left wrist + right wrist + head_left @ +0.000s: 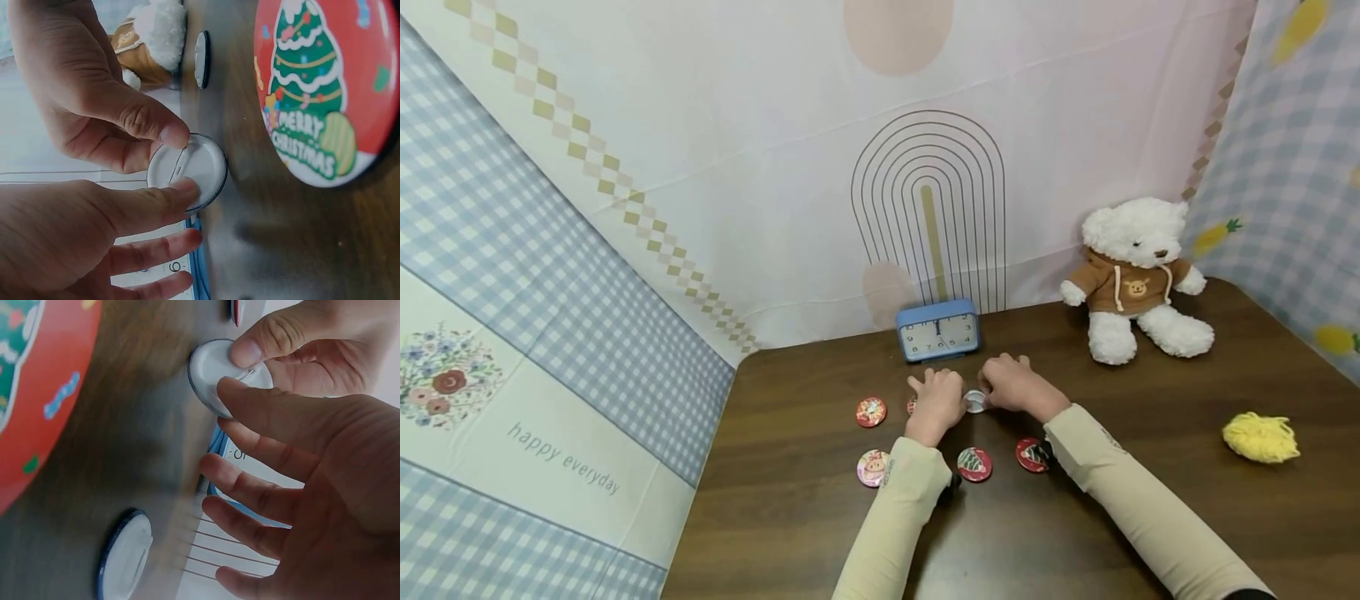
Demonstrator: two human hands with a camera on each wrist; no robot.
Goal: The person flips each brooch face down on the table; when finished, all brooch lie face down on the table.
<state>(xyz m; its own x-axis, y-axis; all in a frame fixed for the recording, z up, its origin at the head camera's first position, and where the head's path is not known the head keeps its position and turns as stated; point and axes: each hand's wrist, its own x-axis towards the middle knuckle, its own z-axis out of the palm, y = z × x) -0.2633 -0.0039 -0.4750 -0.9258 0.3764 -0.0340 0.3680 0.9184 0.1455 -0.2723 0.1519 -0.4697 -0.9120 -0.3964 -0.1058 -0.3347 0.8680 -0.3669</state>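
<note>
"Lying near, does the middle front badge crowd the work?"

"Apparently not. Beyond it, left hand and right hand pinch one white-backed badge between them, thumbs on its back, probably steadying it."

"Room beyond?"

"Little: the clock stands just behind. More table opens leftward, to its edge."

Sleeves: long, cream.
Left cuff: small grey marking is borne.
Black fitting: seen beside left cuff.

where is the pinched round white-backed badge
In the head view, the badge is right of centre, between left hand and right hand, near the blue rectangular clock.
</note>
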